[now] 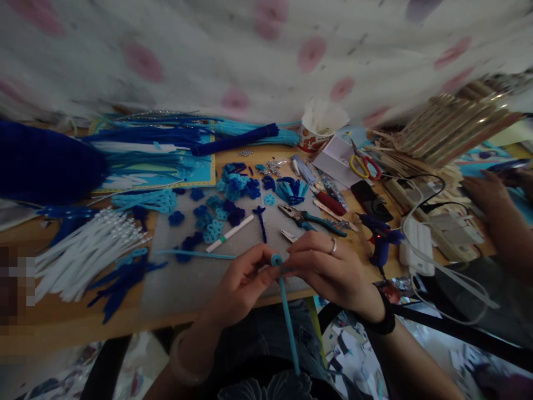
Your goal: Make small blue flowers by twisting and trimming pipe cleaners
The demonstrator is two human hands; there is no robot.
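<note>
Light-blue pipe cleaner (pixel 288 319) sits between our 2 hands at the lower centre of the head view, with a small curl (pixel 276 259) at the fingertips and a free length hanging towards the bottom edge. Our left hand (pixel 245 283) pinches it beside the curl; our right hand (pixel 333 269) meets it from the right, its fingertips drawn narrow on the strand, though some contact is hidden. To do this well, we judge that the left pinch should be firm while the right makes each bend small and even, lest the curl slacken or flatten. Another light-blue strand (pixel 195 254) runs left over the grey mat (pixel 166 283), below the white stick (pixel 230 234); we cannot tell whether it joins ours, so we should avoid snagging it.
</note>
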